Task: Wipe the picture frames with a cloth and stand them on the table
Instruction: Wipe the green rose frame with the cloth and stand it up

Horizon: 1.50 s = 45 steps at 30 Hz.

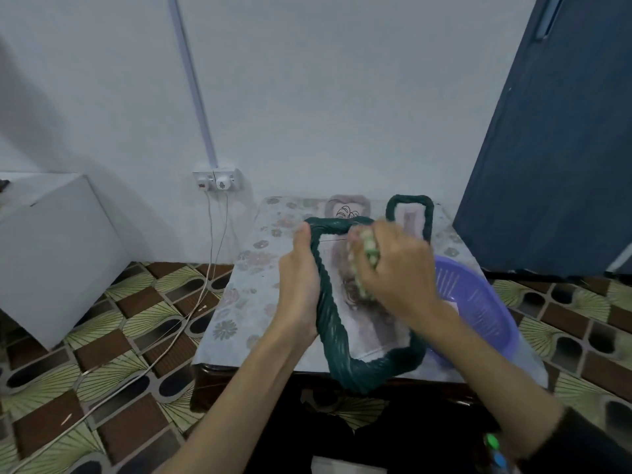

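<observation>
Floral-covered table [239, 295] stands against a pale wall; over it the left hand [301, 278] grips the left edge of a dark green twisted picture frame [333, 323], while the right hand [393, 265] clutches a green cloth [367, 254] pressed on its glass. Behind stand a second green frame [410, 213] and a pinkish frame [347, 205]; a purple basket [478, 302] sits right of the held frame

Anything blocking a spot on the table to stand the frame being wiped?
Partly. Two frames already stand at the back edge, a pink one and a green one, and the purple basket fills the right side. The floral tabletop left of the held green frame looks free.
</observation>
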Motion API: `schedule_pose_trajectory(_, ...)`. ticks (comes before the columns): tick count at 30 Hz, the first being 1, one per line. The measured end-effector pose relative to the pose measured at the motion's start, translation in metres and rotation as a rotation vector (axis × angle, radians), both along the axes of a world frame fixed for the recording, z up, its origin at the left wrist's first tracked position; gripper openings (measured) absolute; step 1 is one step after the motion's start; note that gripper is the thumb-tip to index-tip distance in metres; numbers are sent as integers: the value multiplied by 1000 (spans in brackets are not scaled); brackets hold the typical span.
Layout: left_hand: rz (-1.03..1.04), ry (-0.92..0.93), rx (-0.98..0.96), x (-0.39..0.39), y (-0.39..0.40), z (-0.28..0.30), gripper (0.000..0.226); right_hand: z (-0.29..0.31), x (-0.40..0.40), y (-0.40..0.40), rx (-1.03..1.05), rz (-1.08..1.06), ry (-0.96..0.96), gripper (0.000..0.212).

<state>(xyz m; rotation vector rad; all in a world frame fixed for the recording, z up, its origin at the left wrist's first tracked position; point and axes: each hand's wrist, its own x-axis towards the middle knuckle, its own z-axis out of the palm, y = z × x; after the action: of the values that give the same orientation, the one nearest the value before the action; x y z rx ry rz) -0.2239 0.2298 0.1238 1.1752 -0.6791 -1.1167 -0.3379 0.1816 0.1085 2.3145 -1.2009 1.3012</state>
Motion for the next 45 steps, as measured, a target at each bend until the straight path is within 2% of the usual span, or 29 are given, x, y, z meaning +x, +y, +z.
schedule_pose_trajectory(3, 3, 32, 37, 0, -2, -6, 48, -26, -1, 11, -82, 70, 85, 25)
schedule_pose_trajectory(7, 4, 13, 56, -8, 0, -11, 47, -18, -2, -8, -8, -17, -43, 28)
schedule_pose_trajectory(11, 54, 40, 60, 2, -7, -13, 51, -50, 2, 16, -86, 157, 78, 25)
schedule_pose_trajectory(13, 79, 25, 60, 4, -7, -18, 50, -43, -8, 2, -44, 111, 59, 33)
schedule_pose_trajectory(15, 87, -10, 69, -2, -3, -19, 61, -28, -6, -17, -10, -4, -23, 41)
schedule_pose_trajectory(17, 84, -19, 90, -3, -4, -20, 75, -26, 6, -11, -3, 9, -53, 33)
schedule_pose_trajectory(20, 104, -12, 77, 6, -7, -17, 51, -56, 7, 14, -113, 162, 72, 27)
schedule_pose_trajectory(22, 88, -31, 66, 9, -7, -19, 47, -55, -3, 5, -108, 133, 67, 31)
schedule_pose_trajectory(25, 81, -77, 50, 1, -4, -22, 50, -33, 6, -14, -40, -3, -93, 30)
schedule_pose_trajectory(28, 89, -66, 20, 5, -5, -18, 49, -52, 16, 6, -158, 130, 6, 26)
schedule_pose_trajectory(30, 120, -71, 6, 9, -5, -18, 45, -61, 5, 4, -157, 165, 59, 23)
schedule_pose_trajectory(34, 122, -114, 7, 2, -1, -25, 46, -38, 11, -17, -41, -51, -65, 26)
schedule_pose_trajectory(37, 122, -59, 2, 8, -3, -22, 47, -53, 24, 11, -170, 123, -12, 17)
schedule_pose_trajectory(39, 129, -51, -18, 12, -4, -16, 41, -64, 13, 13, -191, 207, 59, 20)
schedule_pose_trajectory(41, 151, -83, -15, 13, -4, -18, 38, -52, 8, -5, -93, 108, 1, 28)
schedule_pose_trajectory(43, 115, -98, -22, 10, -4, -23, 45, -34, 16, -22, -25, -19, -94, 33)
schedule_pose_trajectory(45, 104, -85, 4, 13, -5, -23, 50, -30, 33, -17, -77, -14, -87, 23)
